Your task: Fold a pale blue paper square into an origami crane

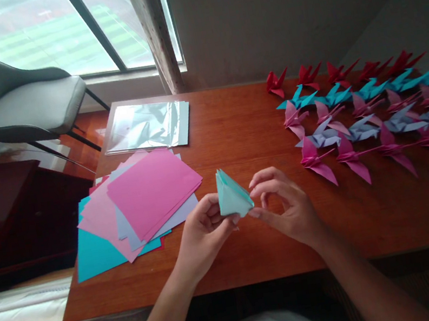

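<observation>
A partly folded piece of light turquoise origami paper (232, 199) is held up over the front middle of the table. My left hand (205, 228) grips its left and lower side, thumb in front and curled fingers behind. At the paper's right corner is my right hand (285, 201), its thumb tip against the lower edge and its bent fingers around the corner. The paper has pointed layers at the top and a slanting right edge. My fingers hide part of its left side.
Loose coloured sheets (154, 192) lie fanned out on the left of the wooden table (229, 125). Behind them is a clear plastic packet (143, 126) of paper. Rows of folded paper cranes (361, 130) fill the right side. A grey chair (36, 105) stands by the window.
</observation>
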Demonstrator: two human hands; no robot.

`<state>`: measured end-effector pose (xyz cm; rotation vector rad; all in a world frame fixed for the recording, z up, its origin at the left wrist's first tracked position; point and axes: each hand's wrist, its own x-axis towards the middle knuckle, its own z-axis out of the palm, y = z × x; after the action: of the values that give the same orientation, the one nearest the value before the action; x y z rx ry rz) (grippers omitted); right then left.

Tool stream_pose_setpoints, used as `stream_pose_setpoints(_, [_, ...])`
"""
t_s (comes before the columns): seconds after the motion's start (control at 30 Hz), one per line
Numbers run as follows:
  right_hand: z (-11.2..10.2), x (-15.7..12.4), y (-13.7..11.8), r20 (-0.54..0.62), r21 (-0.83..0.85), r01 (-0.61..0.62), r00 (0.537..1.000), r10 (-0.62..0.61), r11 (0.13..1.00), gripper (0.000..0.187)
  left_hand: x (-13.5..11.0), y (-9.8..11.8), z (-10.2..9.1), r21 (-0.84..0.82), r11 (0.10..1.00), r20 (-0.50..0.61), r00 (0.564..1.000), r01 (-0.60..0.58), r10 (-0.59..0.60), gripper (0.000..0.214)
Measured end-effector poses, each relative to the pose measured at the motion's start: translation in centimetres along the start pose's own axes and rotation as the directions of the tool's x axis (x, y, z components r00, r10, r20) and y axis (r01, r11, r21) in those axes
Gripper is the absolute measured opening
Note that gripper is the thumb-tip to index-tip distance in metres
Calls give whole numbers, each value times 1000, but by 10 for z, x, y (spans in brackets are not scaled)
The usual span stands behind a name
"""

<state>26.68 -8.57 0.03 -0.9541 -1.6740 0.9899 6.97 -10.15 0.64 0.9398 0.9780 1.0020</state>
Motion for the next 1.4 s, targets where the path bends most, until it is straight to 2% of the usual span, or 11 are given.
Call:
stream_pose_setpoints(0.1, [-1,1,-2,1,-65,26,1000,-26,998,15,0,-3,0,57,992,-17,993,-114,115,21])
stream_pose_setpoints(0.27, [0,1,0,0,-55,59,998,-59,997,21,-1,-3,2,156,965,-37,975,-212,220,27])
stream_pose_setpoints(0.4, [0,0,2,42,-53,67,997,-65,996,19,-3,2,4,243,951,-37,978,-192,207,30])
stream_pose_setpoints(0.57, [0,0,2,37,-55,75,997,-73,996,23,-4,-1,4,330,925,-30,978,-186,207,26])
stream_pose_setpoints(0.73, [-2,0,1,17,-63,57,998,-56,996,23,-5,-6,3,425,882,-4,974,-203,226,31])
stream_pose_setpoints(0.87, [-2,0,1,32,-77,50,998,-48,996,19,-7,-4,5,354,909,37,974,-220,222,36])
stream_pose_setpoints(1.1, [-3,2,0,-12,-88,22,1000,-23,996,13,-9,5,2,45,990,150,980,-136,128,33])
stream_pose_setpoints(1.2, [-3,2,-1,-1,-72,16,1000,-17,997,13,-7,7,0,3,991,123,983,-135,134,24])
stream_pose_setpoints(1.4, [-1,-1,0,-8,-5,7,1000,-7,1000,25,-4,11,3,31,991,45,991,-128,126,17])
